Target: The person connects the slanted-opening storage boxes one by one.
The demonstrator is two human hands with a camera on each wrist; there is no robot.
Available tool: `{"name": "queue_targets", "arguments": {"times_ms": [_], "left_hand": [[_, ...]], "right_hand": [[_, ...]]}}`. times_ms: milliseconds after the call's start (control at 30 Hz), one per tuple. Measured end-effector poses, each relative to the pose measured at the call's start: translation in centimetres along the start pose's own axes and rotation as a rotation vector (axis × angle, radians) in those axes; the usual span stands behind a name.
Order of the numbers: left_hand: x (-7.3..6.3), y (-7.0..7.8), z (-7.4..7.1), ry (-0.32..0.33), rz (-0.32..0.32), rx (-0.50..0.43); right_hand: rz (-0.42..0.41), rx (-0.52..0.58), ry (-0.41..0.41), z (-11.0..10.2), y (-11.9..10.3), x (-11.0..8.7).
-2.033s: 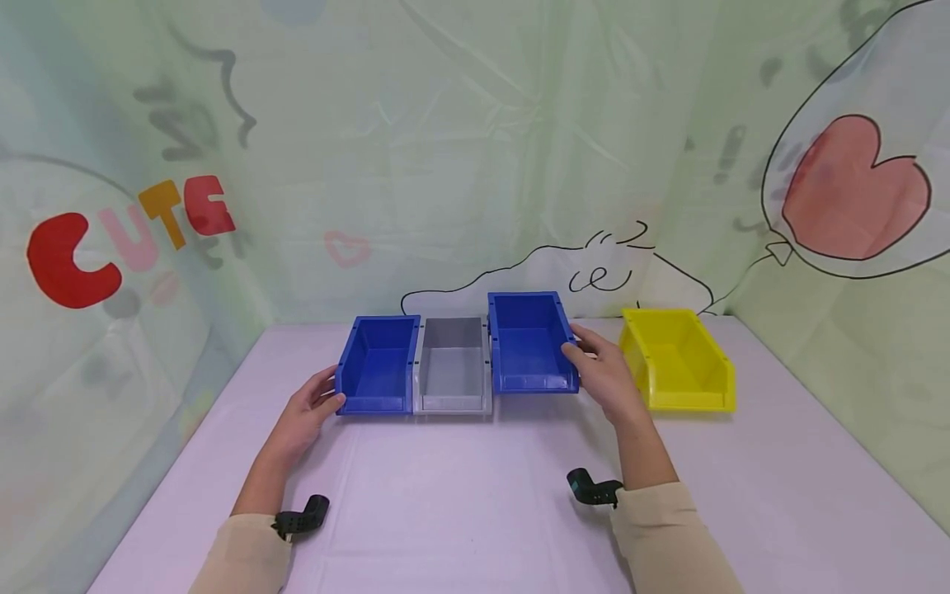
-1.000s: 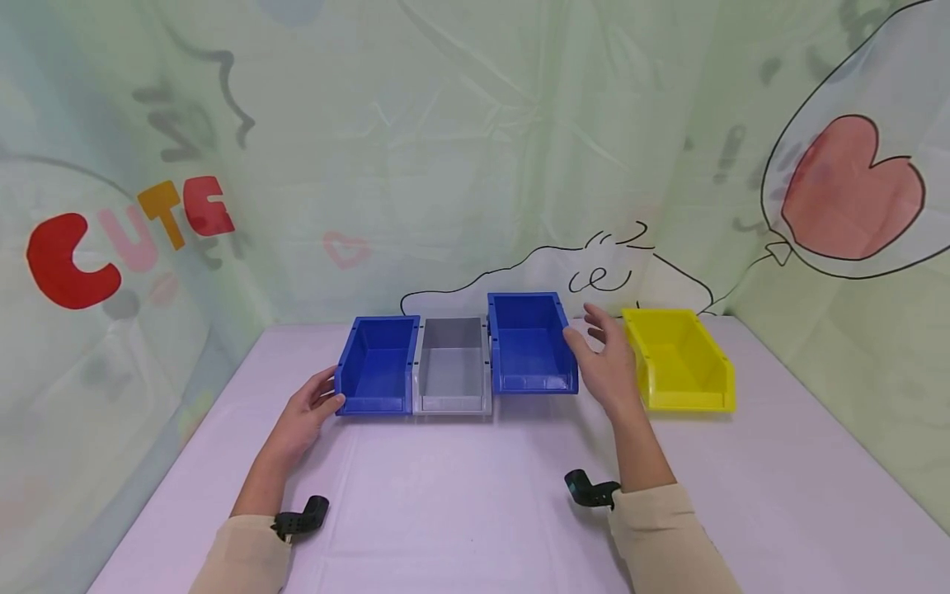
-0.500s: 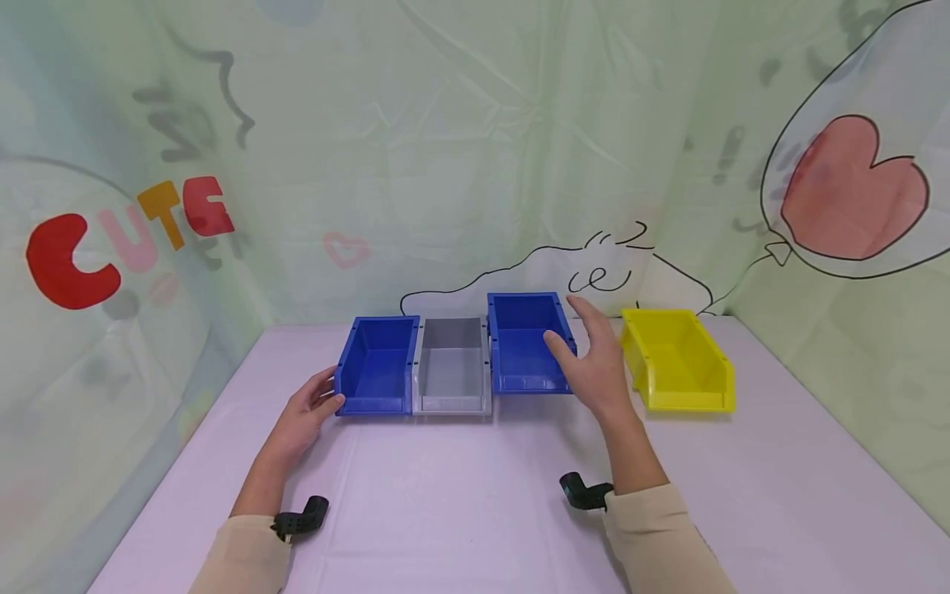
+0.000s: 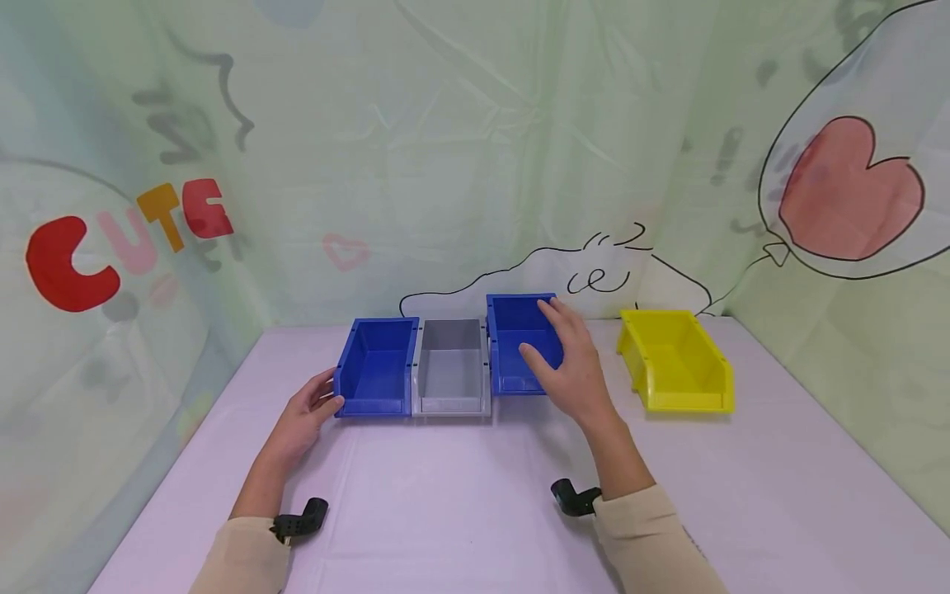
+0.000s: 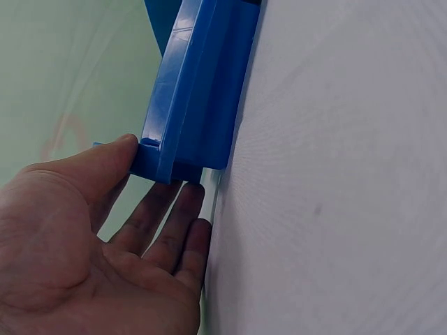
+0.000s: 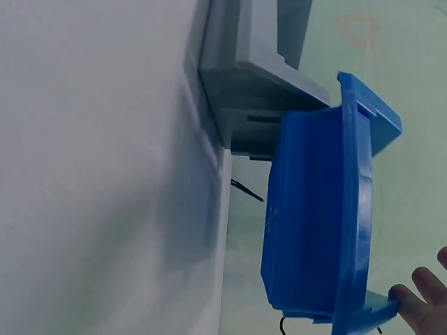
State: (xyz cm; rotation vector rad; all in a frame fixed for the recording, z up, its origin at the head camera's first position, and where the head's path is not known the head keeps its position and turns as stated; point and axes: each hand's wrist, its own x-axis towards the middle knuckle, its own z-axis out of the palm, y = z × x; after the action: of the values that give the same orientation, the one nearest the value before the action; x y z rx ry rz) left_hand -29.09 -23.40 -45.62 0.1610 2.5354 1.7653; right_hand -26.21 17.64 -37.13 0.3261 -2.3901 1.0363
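Observation:
My left hand [image 4: 298,419] pinches the left side wall of a blue storage bin [image 4: 377,367], thumb at its front corner and fingers around the outside. Against that bin's right side stands a grey storage bin [image 4: 451,373]. A second blue storage bin [image 4: 512,355] sits higher, joined to the grey bin's right side; the right wrist view shows a gap between it and the table. Spread over its right part is my right hand [image 4: 577,375], hiding that edge. In the right wrist view a fingertip [image 6: 403,293] appears close to the bin's corner; contact is unclear.
A yellow storage bin [image 4: 679,371] stands apart on the right of the white-covered table [image 4: 430,511]. Behind the bins hangs a printed curtain [image 4: 445,165], which also lines both sides. Each wrist wears a small black camera [image 4: 303,520].
My right hand has let go of the raised blue bin's right side and moved left across it, fingers spreading. That bin stays in place. The left hand has kept its hold.

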Motion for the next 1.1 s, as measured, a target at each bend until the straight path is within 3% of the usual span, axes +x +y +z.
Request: {"name": "queue_targets", "arguments": {"times_ms": [300, 633, 1100], "left_hand": [[0.1, 0.0, 0.0, 0.007, 0.02, -0.008], [-0.1, 0.2, 0.1, 0.008, -0.005, 0.01], [-0.2, 0.3, 0.1, 0.013, -0.028, 0.007]], "right_hand": [[-0.023, -0.038, -0.095, 1.2, -0.7, -0.2], [-0.064, -0.129, -0.21, 2.6, -0.6, -0.8], [-0.1, -0.253, -0.308, 3.5, -1.0, -1.1]]}}
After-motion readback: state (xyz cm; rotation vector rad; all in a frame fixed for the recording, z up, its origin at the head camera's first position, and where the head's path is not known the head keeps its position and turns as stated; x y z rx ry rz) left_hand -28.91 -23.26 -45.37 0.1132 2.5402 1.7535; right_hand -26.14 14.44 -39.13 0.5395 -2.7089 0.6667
